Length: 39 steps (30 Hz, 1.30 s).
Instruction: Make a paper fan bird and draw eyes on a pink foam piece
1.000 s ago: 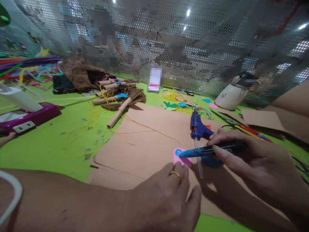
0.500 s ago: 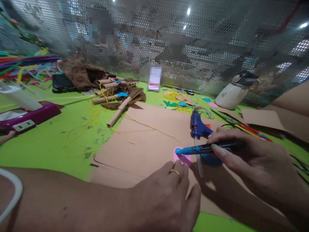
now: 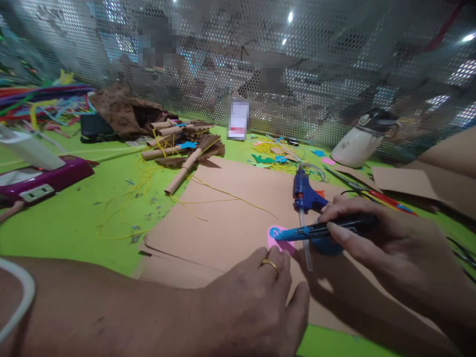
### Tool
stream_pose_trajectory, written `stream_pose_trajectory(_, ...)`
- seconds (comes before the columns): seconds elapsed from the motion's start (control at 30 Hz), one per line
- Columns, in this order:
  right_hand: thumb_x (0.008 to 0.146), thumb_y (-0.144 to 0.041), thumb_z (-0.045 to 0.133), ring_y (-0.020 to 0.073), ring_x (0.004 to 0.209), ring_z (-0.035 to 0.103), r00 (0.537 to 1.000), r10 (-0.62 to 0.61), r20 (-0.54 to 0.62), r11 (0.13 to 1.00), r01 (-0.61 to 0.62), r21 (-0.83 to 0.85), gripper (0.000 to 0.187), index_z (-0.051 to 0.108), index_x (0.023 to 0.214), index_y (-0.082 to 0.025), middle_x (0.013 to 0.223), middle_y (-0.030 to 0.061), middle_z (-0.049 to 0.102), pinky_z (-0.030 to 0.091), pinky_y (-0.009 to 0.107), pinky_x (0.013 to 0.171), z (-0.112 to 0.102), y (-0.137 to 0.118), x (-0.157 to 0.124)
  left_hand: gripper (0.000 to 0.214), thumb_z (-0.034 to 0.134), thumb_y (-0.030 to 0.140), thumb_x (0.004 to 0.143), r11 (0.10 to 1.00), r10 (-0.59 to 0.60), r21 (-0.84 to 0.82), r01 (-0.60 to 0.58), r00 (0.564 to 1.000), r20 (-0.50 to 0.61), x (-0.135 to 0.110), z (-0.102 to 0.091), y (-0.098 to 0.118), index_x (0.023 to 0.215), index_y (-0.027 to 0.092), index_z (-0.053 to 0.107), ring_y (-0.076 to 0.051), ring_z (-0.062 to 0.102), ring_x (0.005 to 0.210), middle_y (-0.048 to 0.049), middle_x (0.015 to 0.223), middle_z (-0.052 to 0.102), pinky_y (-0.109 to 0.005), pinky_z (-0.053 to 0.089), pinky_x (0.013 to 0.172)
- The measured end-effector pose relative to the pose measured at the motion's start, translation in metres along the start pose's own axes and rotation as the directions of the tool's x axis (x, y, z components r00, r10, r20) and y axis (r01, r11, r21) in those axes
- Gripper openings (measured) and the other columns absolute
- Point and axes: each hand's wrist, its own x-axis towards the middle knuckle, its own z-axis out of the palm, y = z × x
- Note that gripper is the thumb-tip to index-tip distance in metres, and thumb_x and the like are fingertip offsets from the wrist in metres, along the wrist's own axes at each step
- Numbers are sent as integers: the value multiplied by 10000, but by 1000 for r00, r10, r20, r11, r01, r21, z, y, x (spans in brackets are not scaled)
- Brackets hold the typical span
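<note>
In my right hand [image 3: 394, 248] is a blue paint marker [image 3: 320, 229] with a black barrel, held between thumb and fingers. Its tip touches a small rounded pink paper piece [image 3: 271, 242] bearing blue ink in a ring-like mark. My left hand [image 3: 256, 292], with a gold ring, lies palm down, its fingertips at the piece's lower edge. Those fingers are close together and rest flat, partly hiding the pink paper. Beneath both is a stack of brown kraft paper sheets [image 3: 223, 218]. A blue glue gun [image 3: 305, 191] with a clear glue stick lies just beyond the marker.
Rolled brown paper tubes [image 3: 184, 171] with fringed ends and yellow string [image 3: 238, 199] lie behind. A purple power strip [image 3: 70, 173] is at left, a white jug [image 3: 353, 144] at back right. Scissors [image 3: 386, 198] lie on the right; a perforated metal screen [image 3: 316, 74] stands behind.
The marker tip has shifted slightly down and right on the pink piece, and more of the blue ring mark shows. My left hand has stayed in place.
</note>
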Motion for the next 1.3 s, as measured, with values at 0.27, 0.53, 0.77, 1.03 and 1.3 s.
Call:
stream_pose_trajectory(0.27, 838, -290, 610, 169, 755, 708, 999, -28, -40, 1000, 28, 3, 84, 637, 917, -296, 878, -27, 730, 555, 219, 554, -2, 2, 1, 329, 393, 170, 893, 1000, -25, 4, 25, 1000, -3, 1, 0, 2, 1146, 23, 545, -361, 625, 1004, -269, 1034, 664, -505, 459, 857)
stream_pose_trajectory(0.53, 843, -260, 589, 202, 828, 717, 999, -30, 19, 999, 31, -24, 128, 623, 963, -293, 960, 9, 739, 505, 198, 439, 0, 1, 0, 301, 392, 167, 888, 1000, -5, -11, 5, 1000, -21, 1, 2, -1, 1091, 22, 560, -346, 644, 956, -266, 975, 675, -491, 478, 825)
stream_pose_trajectory(0.77, 832, -272, 591, 167, 775, 706, 999, -21, -25, 1000, 21, -3, 67, 626, 887, -287, 855, -21, 723, 499, 186, 481, -2, 0, -1, 314, 397, 172, 879, 1000, 9, 7, -9, 999, -41, 1, 4, 1, 1095, 11, 559, -355, 642, 964, -291, 984, 667, -500, 486, 815)
stream_pose_trajectory(1.03, 838, -288, 585, 161, 835, 698, 999, -33, -24, 999, 33, -3, 91, 617, 922, -299, 914, -25, 725, 520, 201, 572, 1, -1, -2, 299, 357, 139, 868, 1000, 5, 0, -5, 998, -58, 2, 3, -3, 1014, 35, 596, -372, 651, 929, -261, 951, 682, -483, 493, 780)
stream_pose_trajectory(1.3, 830, -339, 595, 148, 707, 692, 999, -4, -39, 1000, 3, -23, 95, 641, 867, -264, 853, -9, 732, 518, 196, 537, -3, 0, 2, 321, 403, 168, 886, 1000, -29, 10, 29, 1000, 3, 0, 1, 1, 1137, 32, 549, -359, 627, 1005, -265, 1034, 665, -490, 468, 847)
